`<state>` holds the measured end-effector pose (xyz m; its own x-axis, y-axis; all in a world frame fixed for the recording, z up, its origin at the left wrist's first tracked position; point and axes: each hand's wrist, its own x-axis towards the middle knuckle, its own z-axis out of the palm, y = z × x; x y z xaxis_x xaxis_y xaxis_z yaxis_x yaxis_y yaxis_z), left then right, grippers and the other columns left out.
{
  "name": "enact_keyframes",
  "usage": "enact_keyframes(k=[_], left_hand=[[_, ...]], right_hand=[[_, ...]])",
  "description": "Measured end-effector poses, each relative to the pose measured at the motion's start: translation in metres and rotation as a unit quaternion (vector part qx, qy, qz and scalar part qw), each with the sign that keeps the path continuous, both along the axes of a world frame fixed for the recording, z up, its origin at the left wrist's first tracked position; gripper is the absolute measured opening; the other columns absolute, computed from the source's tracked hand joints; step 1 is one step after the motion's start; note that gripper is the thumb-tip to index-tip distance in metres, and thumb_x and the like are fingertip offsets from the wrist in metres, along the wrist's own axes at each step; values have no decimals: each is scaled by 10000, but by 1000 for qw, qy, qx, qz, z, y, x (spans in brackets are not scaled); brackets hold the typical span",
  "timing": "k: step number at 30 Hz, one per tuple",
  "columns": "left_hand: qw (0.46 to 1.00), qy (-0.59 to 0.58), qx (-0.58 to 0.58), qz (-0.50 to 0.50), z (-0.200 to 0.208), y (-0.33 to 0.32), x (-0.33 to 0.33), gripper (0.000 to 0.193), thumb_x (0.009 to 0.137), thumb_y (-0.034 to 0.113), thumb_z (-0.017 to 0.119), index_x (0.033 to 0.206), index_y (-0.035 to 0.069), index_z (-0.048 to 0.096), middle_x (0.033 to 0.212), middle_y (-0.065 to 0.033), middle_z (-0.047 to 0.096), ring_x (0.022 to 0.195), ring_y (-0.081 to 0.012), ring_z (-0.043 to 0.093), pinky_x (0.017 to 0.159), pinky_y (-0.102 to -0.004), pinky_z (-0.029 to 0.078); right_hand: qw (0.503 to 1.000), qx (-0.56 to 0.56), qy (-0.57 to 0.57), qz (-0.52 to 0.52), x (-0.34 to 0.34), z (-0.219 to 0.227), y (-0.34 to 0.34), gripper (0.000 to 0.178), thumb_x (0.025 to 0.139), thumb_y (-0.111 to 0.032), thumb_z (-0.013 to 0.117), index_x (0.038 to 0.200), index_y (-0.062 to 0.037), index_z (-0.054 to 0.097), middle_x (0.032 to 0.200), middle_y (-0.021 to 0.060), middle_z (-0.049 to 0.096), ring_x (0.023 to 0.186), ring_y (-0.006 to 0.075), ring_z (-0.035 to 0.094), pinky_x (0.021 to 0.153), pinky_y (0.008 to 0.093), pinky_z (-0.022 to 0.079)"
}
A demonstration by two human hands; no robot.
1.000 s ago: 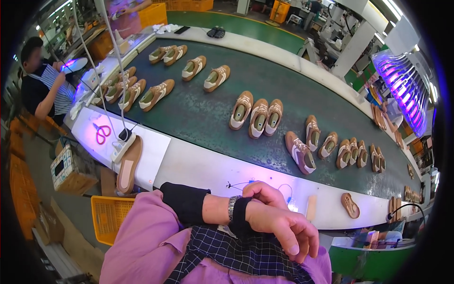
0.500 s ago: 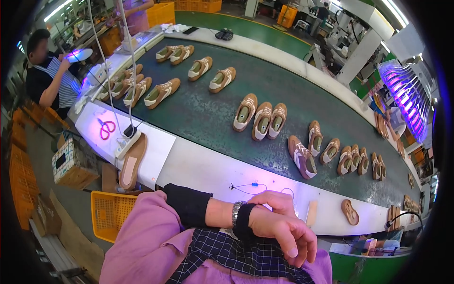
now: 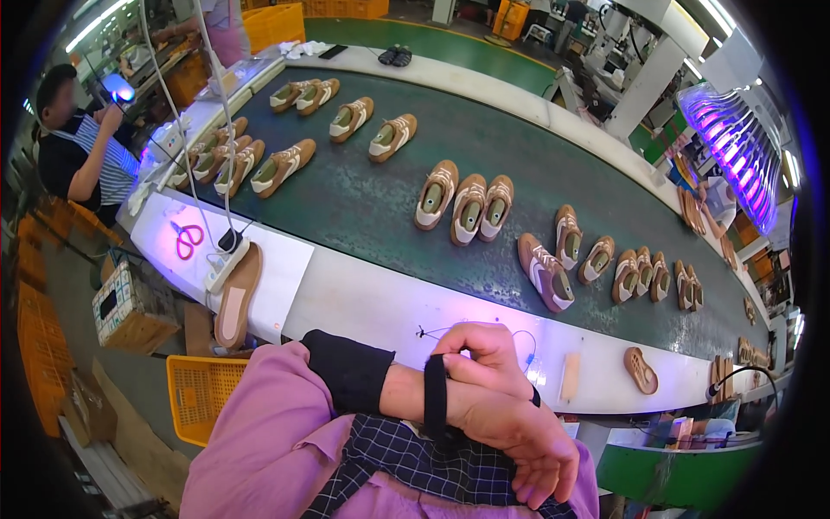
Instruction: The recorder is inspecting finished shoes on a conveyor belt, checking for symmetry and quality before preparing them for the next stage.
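My left forearm, in a pink sleeve with a black cuff [image 3: 347, 372], lies across my front. My left hand [image 3: 519, 441] hangs palm down at its end, holding nothing, the fingers loosely bent. Around my left wrist runs a black wristband [image 3: 435, 398]. Reaching over from behind the left hand, my right hand [image 3: 484, 350] is closed, its thumb and fingers pinching the band's upper edge. Much of the right wrist is hidden; a bit of black strap shows there. Below is a dark checked apron [image 3: 380, 450].
Beyond the white ledge [image 3: 363, 311] a green conveyor belt [image 3: 346, 208] carries several brown shoes [image 3: 469, 208]. On the ledge are red-handled scissors [image 3: 186, 240], a power strip [image 3: 226, 259], soles [image 3: 238, 298] and a thin cord. A yellow crate [image 3: 203, 394] stands lower left. Another person works at far left.
My right hand has shifted left and risen slightly, and now pinches the wristband. A metal watch that showed beside the band is out of sight. The left hand's fingers have drooped lower.
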<state>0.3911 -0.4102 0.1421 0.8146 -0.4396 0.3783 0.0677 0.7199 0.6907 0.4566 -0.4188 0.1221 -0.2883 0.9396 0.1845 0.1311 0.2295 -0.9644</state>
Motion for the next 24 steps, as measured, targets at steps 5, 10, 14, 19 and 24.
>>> enact_keyframes(k=[5, 10, 14, 19, 24], left_hand=[[1000, 11, -8, 3, 6, 0, -1, 421, 883, 355, 484, 1082, -8, 563, 913, -106, 628, 807, -168, 595, 746, -278, 460], [984, -50, 17, 172, 39, 29, -3, 430, 894, 392, 488, 996, -12, 599, 864, -82, 642, 749, -149, 600, 686, -251, 462], [878, -129, 270, 373, 35, 50, 2, 304, 813, 259, 614, 974, 4, 576, 813, -68, 580, 795, -160, 572, 692, -297, 437], [466, -324, 615, 547, 14, 61, 15, 155, 709, 150, 642, 744, 40, 538, 679, -72, 489, 716, -248, 518, 616, -355, 432], [691, -235, 449, 516, 11, 52, 19, 137, 792, 161, 615, 795, 25, 602, 738, -71, 594, 701, -222, 577, 631, -304, 458]], right_hand=[[994, -89, 5, 69, 2, -19, 10, 62, 805, -48, 587, 826, -3, 625, 674, 26, 598, 632, 85, 552, 588, 240, 454], [945, -263, 160, 114, 5, -45, 3, 203, 862, -93, 548, 1047, -15, 577, 904, 16, 614, 780, 77, 551, 684, 233, 452], [961, -225, 147, 64, 0, -57, -2, 222, 860, -97, 553, 1066, -17, 569, 938, 13, 610, 807, 88, 554, 703, 239, 452], [977, -172, 127, 0, -4, -65, -4, 247, 857, -101, 560, 1091, -19, 559, 981, 9, 605, 841, 103, 557, 726, 245, 453], [985, -120, 105, -69, -4, -72, -5, 274, 854, -105, 567, 1115, -22, 548, 1025, 4, 600, 876, 117, 561, 749, 252, 453]])
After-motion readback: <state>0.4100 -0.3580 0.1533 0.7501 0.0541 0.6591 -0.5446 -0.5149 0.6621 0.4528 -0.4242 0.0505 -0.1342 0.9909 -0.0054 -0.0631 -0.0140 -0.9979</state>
